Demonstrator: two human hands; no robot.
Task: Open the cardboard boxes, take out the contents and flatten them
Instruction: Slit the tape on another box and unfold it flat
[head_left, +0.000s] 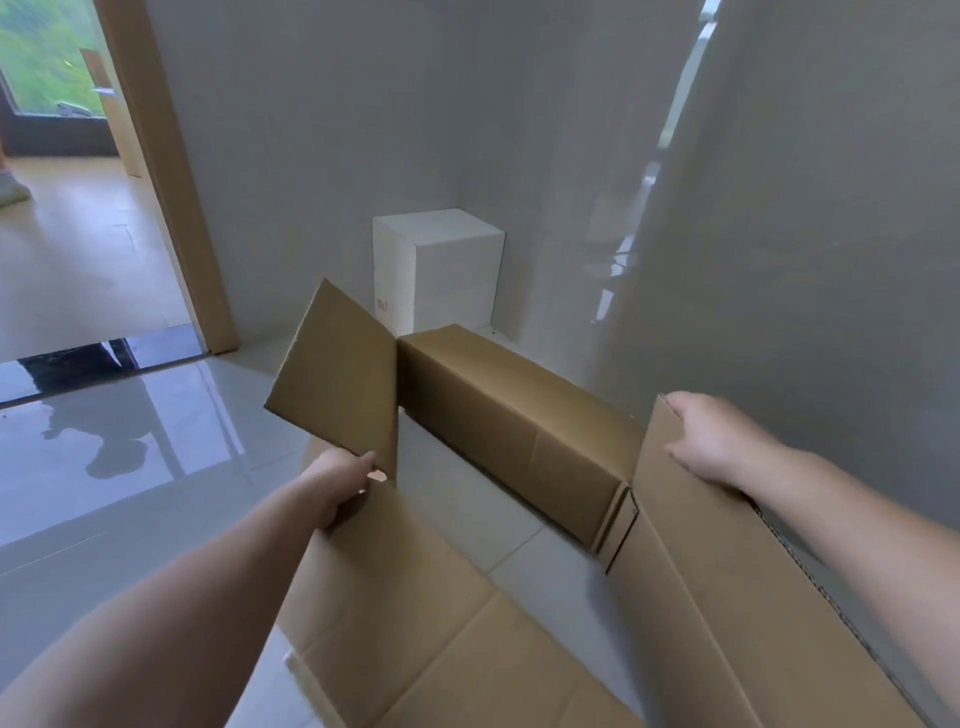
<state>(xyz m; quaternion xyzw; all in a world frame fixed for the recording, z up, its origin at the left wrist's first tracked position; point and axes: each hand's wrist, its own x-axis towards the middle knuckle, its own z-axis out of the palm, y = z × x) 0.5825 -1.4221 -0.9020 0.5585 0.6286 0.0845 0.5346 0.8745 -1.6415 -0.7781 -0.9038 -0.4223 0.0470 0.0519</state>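
Observation:
A large brown cardboard box (524, 441) is open at top and bottom, so the tiled floor shows through its middle. My left hand (337, 483) grips the left wall near the corner, below a raised flap (337, 374). My right hand (711, 436) grips the top edge of the right wall, fingers curled over it. The box walls are skewed out of square. Nothing lies inside the box.
A white box (441, 270) stands in the corner behind the cardboard. Grey walls close off the back and right. A doorway with a wooden frame (171, 197) opens at the left onto another room. Glossy floor tiles (130, 441) stretch to the left.

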